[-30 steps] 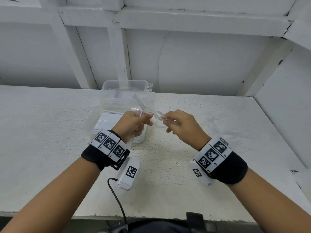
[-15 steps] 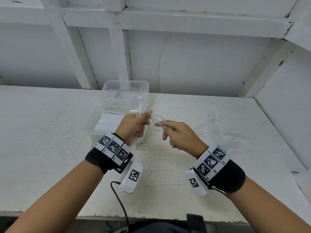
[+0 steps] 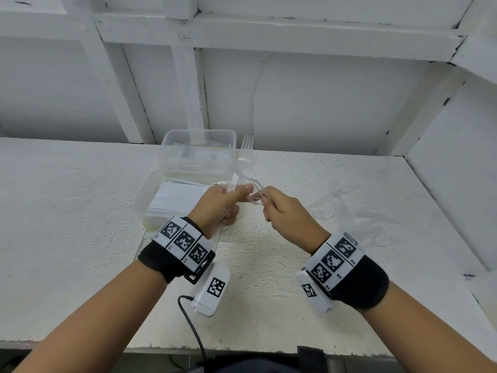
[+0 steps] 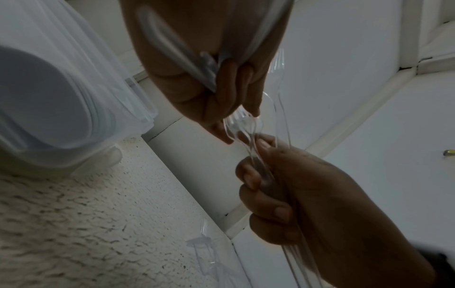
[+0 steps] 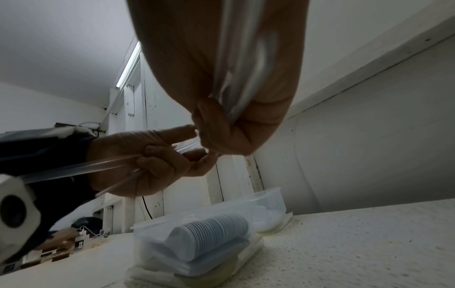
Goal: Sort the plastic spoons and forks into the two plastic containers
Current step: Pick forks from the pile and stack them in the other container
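left hand (image 3: 220, 203) grip: curled round clear forks (image 3: 246, 152), tines up, bunched to sort | right hand (image 3: 282, 211) grip: pinching clear cutlery beside left thumb, likely passing a piece | containers (image 3: 199, 146): on counter (image 3: 80, 211) just behind hands, within reach

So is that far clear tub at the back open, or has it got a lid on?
Open. The far tub shows a bare rim with no lid, and pale pieces lie inside it.
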Demonstrator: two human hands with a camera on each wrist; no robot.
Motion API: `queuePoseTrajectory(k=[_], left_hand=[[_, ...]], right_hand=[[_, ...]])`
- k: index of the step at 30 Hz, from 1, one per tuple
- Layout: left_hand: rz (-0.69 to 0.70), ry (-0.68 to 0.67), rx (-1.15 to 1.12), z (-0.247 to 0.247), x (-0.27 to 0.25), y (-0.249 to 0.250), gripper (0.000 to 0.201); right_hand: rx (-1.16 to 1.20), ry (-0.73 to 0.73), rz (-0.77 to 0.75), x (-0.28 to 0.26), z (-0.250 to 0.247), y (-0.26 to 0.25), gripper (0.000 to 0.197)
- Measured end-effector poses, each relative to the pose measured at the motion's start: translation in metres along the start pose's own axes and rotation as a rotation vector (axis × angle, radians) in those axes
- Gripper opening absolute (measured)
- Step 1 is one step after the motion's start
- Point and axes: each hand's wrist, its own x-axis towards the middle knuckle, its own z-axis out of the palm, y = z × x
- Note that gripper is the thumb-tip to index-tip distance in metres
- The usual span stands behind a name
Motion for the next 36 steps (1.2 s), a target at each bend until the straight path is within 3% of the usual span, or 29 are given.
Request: queuePoseTrajectory(k=[3,7,12,15,18,20,22,28,36], left_hand=[[0.003,0.039,-0.029,0.001,0.002,-0.002,0.037],[0.0,0.099,-0.079,0.0,0.003,-0.003,0.02],[-0.018,0.063,-0.041,0.0,0.002,-0.003,0.02],[-0.017,0.075,-0.051,-0.002,0.002,-0.003,0.022],[-0.019,0.077,-0.09,-0.006,0.002,-0.003,0.02],[-0.026,0.074,-0.114,-0.009,0.002,-0.002,0.018],[-0.032,0.075,-0.131,-0.012,0.002,-0.002,0.017],[-0.014,0.081,-0.142,-0.013,0.003,-0.001,0.018],[-0.008,0.088,-0.183,-0.01,0.002,-0.002,0.018]], right_hand=[[0.015,0.004,-0.021,-0.001,0.0,-0.001,0.014],[0.065,-0.017,0.001,-0.002,0.0,0.003,0.019],[0.141,-0.051,0.045,-0.002,-0.002,0.005,0.023],[0.114,0.063,0.035,0.001,-0.005,0.011,0.024],[0.169,0.179,0.056,0.003,-0.01,0.017,0.012],[0.168,0.217,0.065,0.001,-0.014,0.023,0.02],[0.136,0.183,0.024,0.0,-0.016,0.026,0.036],[0.063,0.041,-0.082,-0.003,-0.014,0.026,0.026],[0.109,-0.044,-0.013,-0.004,-0.014,0.024,0.028]])
